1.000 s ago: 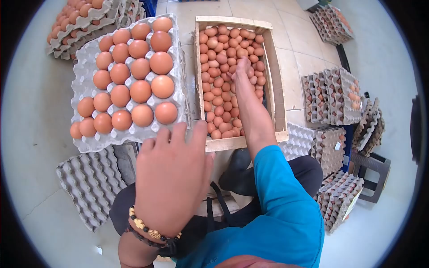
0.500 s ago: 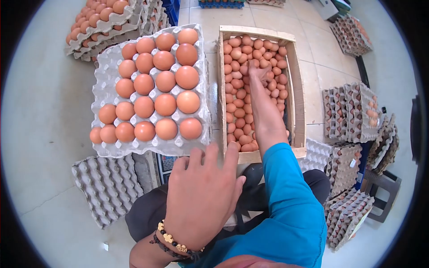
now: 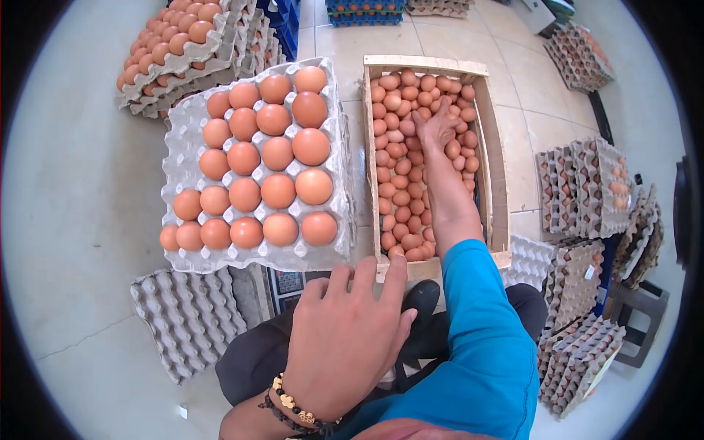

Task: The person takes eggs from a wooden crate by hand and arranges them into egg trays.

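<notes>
My right hand reaches into a wooden crate filled with brown eggs. Its thumb and fingers are spread apart over the eggs, touching them, and I see no egg lifted. My left hand, palm down with fingers stretched out, holds nothing and hovers before the crate's near edge. Left of the crate, a grey egg tray tops a stack. Brown eggs fill its right side and near row, while cups toward its far left are bare.
Bare grey trays lie at the lower left, beside a scale keypad. More egg-filled trays are stacked at the upper left. Several tray stacks and a dark stool stand to the right.
My right hand has turned and its fingers have spread wider over the eggs. The view has shifted a little, so the tray and crate appear lower. My left hand stays open.
</notes>
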`<state>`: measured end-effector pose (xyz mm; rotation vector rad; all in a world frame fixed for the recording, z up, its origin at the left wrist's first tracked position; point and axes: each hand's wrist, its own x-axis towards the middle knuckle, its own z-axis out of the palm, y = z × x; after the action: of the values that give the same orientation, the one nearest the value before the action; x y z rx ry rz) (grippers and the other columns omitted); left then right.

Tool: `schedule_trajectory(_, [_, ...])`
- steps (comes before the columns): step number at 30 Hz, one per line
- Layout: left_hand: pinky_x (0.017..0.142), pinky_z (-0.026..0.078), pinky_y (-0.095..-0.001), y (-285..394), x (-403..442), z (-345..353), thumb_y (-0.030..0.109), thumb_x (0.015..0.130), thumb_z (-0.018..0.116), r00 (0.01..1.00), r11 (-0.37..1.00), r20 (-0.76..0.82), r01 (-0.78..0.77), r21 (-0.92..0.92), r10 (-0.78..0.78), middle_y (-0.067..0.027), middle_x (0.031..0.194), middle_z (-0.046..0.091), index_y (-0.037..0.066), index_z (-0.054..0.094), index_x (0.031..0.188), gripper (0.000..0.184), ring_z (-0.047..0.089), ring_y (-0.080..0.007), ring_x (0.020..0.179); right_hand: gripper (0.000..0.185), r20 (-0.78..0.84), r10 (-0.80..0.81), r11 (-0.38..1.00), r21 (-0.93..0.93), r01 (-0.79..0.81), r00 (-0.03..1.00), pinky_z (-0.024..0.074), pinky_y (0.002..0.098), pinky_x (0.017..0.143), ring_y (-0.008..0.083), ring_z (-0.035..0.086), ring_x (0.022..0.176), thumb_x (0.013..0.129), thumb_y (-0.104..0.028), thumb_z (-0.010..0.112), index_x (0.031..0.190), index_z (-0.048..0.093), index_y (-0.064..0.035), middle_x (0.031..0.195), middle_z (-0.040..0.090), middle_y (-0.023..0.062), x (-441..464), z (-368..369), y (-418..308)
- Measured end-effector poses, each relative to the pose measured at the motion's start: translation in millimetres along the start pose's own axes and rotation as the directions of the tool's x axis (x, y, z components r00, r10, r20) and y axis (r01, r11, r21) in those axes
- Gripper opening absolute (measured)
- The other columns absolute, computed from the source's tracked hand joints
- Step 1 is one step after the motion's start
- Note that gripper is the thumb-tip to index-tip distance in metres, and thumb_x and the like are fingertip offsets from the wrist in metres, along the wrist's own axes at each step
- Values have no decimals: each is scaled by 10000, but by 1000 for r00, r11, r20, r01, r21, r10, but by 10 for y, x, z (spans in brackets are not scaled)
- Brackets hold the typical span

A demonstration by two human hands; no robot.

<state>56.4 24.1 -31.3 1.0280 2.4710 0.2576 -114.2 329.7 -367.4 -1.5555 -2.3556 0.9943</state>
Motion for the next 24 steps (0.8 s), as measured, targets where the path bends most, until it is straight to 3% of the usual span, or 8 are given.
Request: schedule_trajectory(24, [745,508,-358,100,67,72,355,857,669,999,999,-25,-41,1,41,-66,1074,605,83,559,1262,501,603,-234,936,707,70,-46,991,-125,55,996,498,495,936,405,564,1098,665,-344,782,1277,454,-214,1340,322,236,-11,-396,-117])
